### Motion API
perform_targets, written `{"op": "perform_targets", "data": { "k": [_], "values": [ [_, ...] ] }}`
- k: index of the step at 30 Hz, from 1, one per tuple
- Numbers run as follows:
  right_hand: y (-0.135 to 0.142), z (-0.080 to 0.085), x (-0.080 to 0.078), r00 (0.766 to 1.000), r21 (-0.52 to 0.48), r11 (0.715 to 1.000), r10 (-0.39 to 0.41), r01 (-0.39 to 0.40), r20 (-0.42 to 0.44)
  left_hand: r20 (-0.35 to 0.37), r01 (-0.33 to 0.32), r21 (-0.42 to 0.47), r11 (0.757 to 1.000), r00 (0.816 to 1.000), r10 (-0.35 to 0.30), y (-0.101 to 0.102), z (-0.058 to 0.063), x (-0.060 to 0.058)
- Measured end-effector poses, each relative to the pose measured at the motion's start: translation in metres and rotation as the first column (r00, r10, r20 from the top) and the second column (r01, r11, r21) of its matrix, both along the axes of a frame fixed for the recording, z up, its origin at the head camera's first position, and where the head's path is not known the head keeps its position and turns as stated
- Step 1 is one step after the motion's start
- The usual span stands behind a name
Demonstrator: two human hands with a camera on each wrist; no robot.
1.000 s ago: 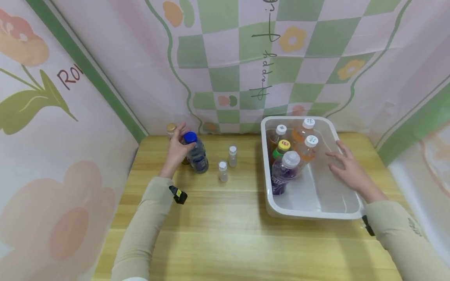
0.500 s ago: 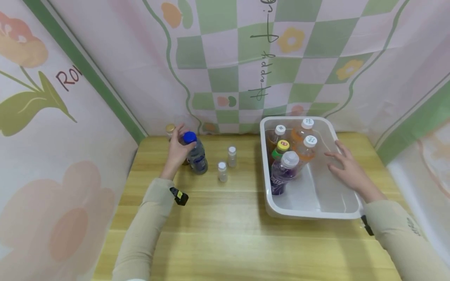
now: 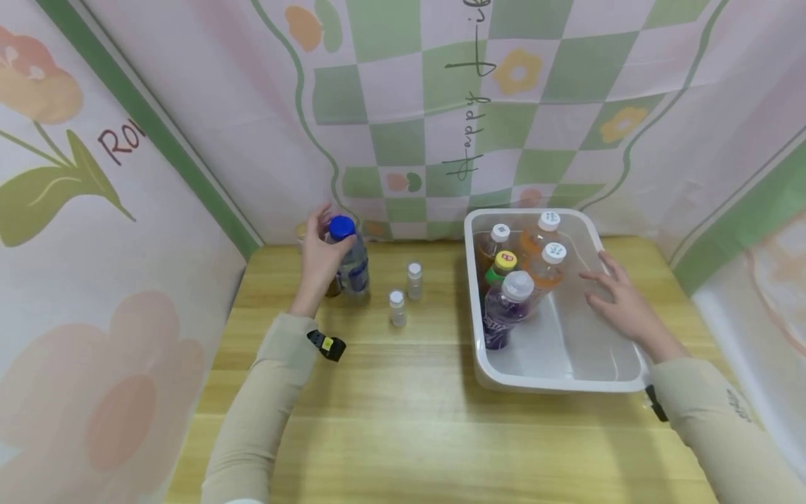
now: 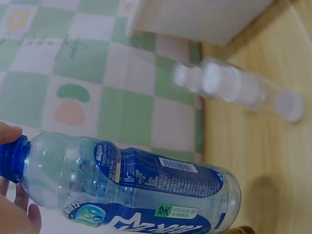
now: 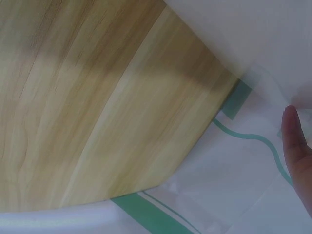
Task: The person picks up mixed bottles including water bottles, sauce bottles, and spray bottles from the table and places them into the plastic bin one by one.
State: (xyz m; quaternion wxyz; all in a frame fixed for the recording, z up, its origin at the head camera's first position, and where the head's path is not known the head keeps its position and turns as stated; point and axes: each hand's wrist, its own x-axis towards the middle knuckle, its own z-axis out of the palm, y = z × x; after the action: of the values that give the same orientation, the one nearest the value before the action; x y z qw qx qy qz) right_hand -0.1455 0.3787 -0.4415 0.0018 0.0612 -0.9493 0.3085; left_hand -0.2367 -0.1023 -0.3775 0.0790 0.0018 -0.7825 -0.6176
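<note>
My left hand (image 3: 322,262) pinches a clear plastic bottle (image 3: 355,269) by its blue cap, at the back left of the table. In the left wrist view the bottle (image 4: 141,180) shows a blue label, and a shadow lies on the wood past its base. Behind that hand stands a gold-capped bottle (image 3: 301,231), mostly hidden. My right hand (image 3: 623,304) is at the right wall of the white plastic basin (image 3: 567,385), fingers relaxed and holding nothing. One finger (image 5: 293,141) shows in the right wrist view.
Two small white-capped bottles, one nearer (image 3: 397,309) and one farther (image 3: 414,281), stand between the held bottle and the basin. Inside the basin, several drink bottles crowd the left side, including a purple one (image 3: 504,315). A patterned curtain (image 3: 390,140) hangs behind the wooden table (image 3: 403,420).
My left hand has raised the blue-capped bottle from the tabletop and brought it more upright. The right hand stays at the basin's wall.
</note>
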Motion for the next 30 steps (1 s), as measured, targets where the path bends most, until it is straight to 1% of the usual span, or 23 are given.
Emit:
{"op": "perform_targets", "data": {
  "k": [5, 12, 19, 23, 30],
  "values": [
    [0.000, -0.001, 0.000, 1.000, -0.010, 1.000, 0.002, -0.002, -0.009, -0.013, 0.006, 0.029, 1.000, 1.000, -0.006, 0.008, 0.019, 0.003],
    [0.001, -0.002, -0.001, 1.000, -0.007, 1.000, 0.000, 0.000, -0.007, -0.076, 0.045, 0.050, 0.998, 0.996, -0.041, 0.021, 0.044, 0.004],
    [0.000, -0.002, 0.000, 1.000, -0.026, 1.000, 0.004, -0.005, -0.025, -0.108, 0.089, 0.065, 0.994, 0.991, -0.081, 0.038, 0.068, 0.010],
    [0.000, -0.001, 0.000, 1.000, -0.026, 1.000, 0.006, -0.006, -0.020, -0.135, 0.134, 0.099, 0.986, 0.984, -0.120, 0.048, 0.079, 0.013],
    [0.000, -0.001, 0.000, 1.000, -0.015, 1.000, 0.003, -0.003, -0.011, -0.214, 0.221, 0.152, 0.963, 0.959, -0.186, 0.068, 0.092, 0.018]
  ]
}}
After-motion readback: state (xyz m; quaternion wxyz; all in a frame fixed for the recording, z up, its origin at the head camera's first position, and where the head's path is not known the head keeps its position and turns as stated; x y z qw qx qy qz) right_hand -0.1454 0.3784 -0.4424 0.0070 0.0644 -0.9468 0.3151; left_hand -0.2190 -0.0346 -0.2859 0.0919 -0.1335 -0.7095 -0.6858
